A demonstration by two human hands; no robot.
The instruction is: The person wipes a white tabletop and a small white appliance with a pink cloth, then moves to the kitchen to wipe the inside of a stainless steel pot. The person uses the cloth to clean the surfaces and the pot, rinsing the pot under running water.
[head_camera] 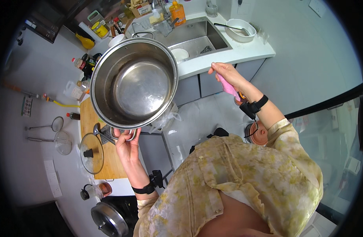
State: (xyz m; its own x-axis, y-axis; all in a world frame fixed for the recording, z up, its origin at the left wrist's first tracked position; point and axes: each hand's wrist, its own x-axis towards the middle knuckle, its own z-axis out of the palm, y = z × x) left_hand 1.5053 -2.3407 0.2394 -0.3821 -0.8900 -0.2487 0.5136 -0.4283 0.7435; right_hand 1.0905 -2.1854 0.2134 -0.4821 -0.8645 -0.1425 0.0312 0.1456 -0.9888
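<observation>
A large stainless steel pot (141,86) is tilted so that its bare inside faces me, with a few light marks on its wall. My left hand (127,143) grips the loop handle (124,134) at the pot's near side. Right of the pot, over the floor in front of the counter, my right hand (227,75) holds a pink cloth (227,86) that hangs below the palm; it does not touch the pot. The pot's far handle (143,34) shows beyond its rim, near the sink.
A steel sink (214,31) holds a white bowl (180,54). A white basin (240,31) stands to its right. On the left, a glass lid (92,153) and a ladle (96,129) lie on a wooden board (116,166). Below it stands a lidded pot (109,219) on the hob.
</observation>
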